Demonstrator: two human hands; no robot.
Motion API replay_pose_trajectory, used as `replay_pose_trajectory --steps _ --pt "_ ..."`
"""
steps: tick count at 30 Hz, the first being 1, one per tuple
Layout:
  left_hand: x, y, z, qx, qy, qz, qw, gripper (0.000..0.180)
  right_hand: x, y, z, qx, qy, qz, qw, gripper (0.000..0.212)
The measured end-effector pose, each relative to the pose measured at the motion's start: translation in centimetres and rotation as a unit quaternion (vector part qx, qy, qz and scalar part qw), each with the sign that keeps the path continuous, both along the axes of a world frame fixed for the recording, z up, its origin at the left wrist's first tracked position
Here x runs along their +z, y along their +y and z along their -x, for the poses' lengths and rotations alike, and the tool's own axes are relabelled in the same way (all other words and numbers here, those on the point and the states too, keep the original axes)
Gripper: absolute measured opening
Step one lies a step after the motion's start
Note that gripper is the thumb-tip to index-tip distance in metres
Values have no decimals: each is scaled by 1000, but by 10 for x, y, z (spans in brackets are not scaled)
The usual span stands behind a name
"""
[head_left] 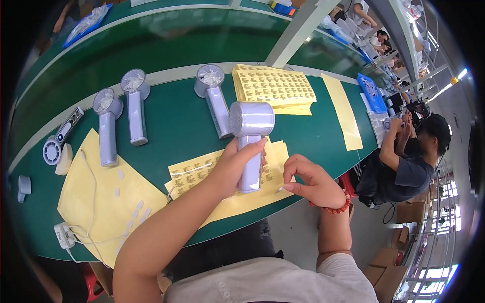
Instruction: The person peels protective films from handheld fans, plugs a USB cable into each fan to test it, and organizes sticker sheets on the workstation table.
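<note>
Lilac handheld fan point(255, 121) upright, left hand point(234, 165) wrapped round it, likely for steadiness; right hand point(316, 185) nearby pinches tiny white piece point(281, 189).

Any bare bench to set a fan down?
Green tabletop is bare between the paired lilac fans and the lone fan left of the printed-sheet stack; also between that stack, the long yellow strip and right hand. Crowded: printed sheets beneath the left hand; left yellow sheet with white adapter.
</note>
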State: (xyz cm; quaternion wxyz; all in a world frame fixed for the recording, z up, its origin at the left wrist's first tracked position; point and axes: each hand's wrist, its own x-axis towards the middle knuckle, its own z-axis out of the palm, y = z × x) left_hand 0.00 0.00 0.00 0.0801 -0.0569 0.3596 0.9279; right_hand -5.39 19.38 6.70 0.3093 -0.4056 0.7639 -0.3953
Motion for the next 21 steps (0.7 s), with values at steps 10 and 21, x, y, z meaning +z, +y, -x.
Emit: replay_pose_trajectory --steps 10,21 --pt "-4 2 -3 29 20 54 998 46 -2 -43 -12 -27 54 8 998 9" --pt "-2 1 -3 30 -21 46 998 48 -9 -39 -16 -107 -143 42 983 7"
